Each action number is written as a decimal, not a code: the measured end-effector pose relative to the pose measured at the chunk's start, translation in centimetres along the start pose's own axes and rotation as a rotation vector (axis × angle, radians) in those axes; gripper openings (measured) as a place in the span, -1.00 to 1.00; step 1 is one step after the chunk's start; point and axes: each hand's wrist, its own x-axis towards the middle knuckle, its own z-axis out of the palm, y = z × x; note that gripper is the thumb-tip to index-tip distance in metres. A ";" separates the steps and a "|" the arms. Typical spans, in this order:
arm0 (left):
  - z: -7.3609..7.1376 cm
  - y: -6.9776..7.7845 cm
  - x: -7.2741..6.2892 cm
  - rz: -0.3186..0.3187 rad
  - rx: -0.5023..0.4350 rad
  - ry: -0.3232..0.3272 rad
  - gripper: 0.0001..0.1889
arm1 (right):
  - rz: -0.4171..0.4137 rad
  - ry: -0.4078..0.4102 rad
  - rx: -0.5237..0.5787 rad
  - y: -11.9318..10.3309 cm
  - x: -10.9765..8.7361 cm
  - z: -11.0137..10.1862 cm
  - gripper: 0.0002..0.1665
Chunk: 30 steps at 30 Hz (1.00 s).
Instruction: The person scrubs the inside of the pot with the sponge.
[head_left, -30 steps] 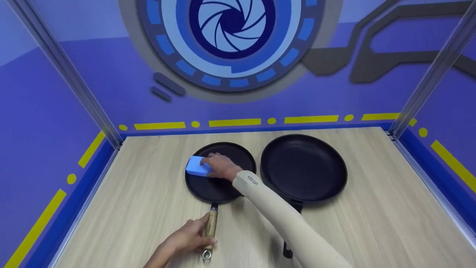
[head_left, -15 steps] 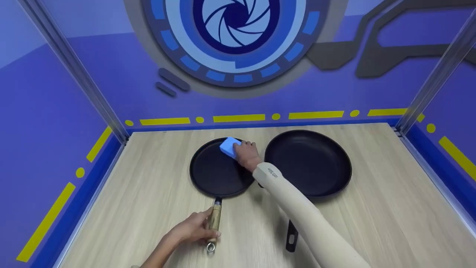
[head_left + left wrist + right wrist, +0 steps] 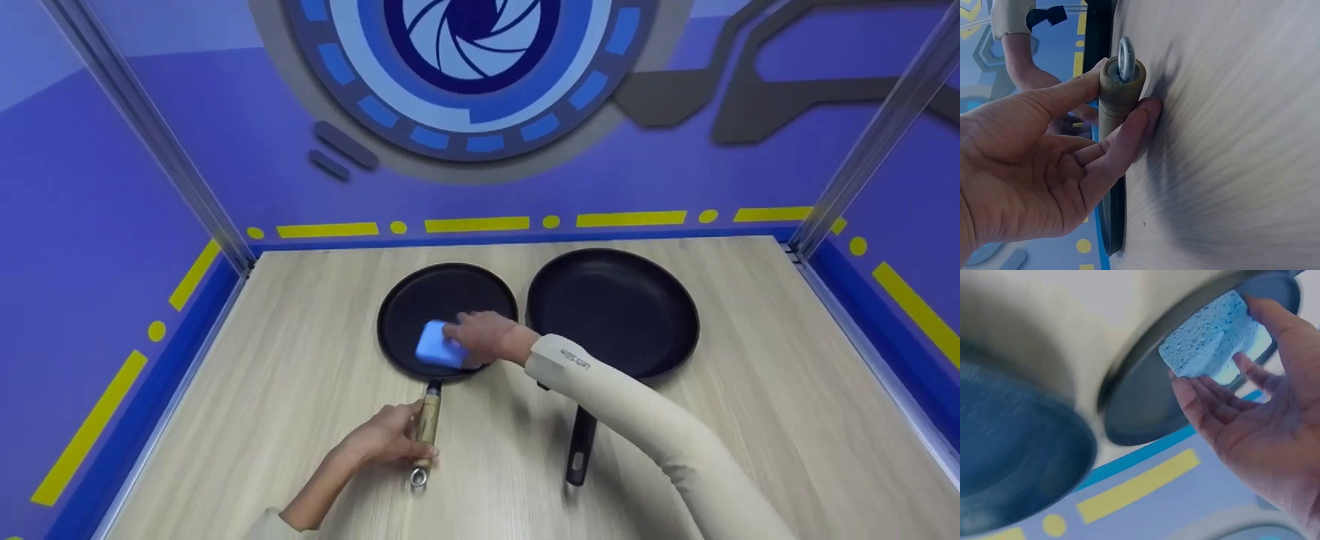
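Observation:
A flat black pan [image 3: 420, 300] with a low rim lies on the table in the head view. My left hand [image 3: 386, 437] grips its wooden handle [image 3: 428, 424], thumb on one side and fingers on the other. In the left wrist view the handle's metal hanging ring [image 3: 1126, 59] points toward the camera. My right hand [image 3: 484, 337] pinches a light blue sponge [image 3: 439, 345] over the near part of this pan. The right wrist view shows the porous face of the sponge [image 3: 1207, 334] between thumb and fingers.
A larger, deeper black frying pan [image 3: 611, 307] sits close to the right of the flat pan. Its black handle [image 3: 580, 446] points toward the front, with the right sleeve [image 3: 630, 405] crossing above. Blue printed panels [image 3: 480, 187] wall the wood-grain table [image 3: 300, 337].
My right hand has swept the sponge from the pan's left side to its far right edge, then back toward the near side. The left hand keeps its grip on the handle.

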 end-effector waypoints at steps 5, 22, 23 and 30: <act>-0.3 0.1 0.0 -0.001 0.014 0.012 -0.11 | -0.091 0.045 0.092 -0.6 2.2 -0.2 -0.42; -0.1 -0.3 0.4 -0.017 -0.011 -0.016 -0.05 | 0.208 0.167 0.134 3.8 2.7 1.2 -0.48; -0.2 -0.3 0.4 -0.023 -0.007 -0.009 -0.05 | 0.192 0.152 0.143 3.7 2.3 1.0 -0.48; 0.2 0.1 -0.1 -0.055 -0.002 0.048 -0.13 | 0.014 0.061 0.166 3.2 -1.8 -0.3 -0.50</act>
